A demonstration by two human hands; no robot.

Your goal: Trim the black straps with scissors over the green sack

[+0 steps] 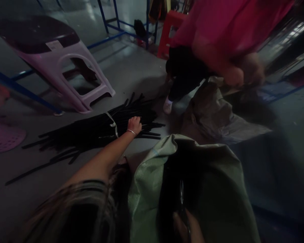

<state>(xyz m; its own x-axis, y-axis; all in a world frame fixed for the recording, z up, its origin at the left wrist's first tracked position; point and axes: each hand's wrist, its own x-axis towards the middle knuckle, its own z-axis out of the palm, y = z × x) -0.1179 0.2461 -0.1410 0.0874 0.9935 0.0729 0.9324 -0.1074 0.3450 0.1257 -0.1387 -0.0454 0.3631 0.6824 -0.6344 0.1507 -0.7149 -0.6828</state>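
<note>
My left hand (135,125), a thin bracelet at its wrist, is closed at the right part of a bundle of long black strips (91,130). The bundle lies on the floor with a pale tie (112,124) around it, and its ends fan out unevenly. Low in the view, my right hand (188,226) is wrapped round a slim dark tool with a shiny tip, which looks like scissors (181,194). That hand is over the mouth of a large green woven sack (147,182), whose inside is too dark to make out.
A pale plastic stool (88,74) with a dark top stands beyond the bundle. Another person in a pink top (218,27) bends over a crumpled brownish sack (210,104). Blue metal frames (116,33) and a red stool (167,32) stand farther back.
</note>
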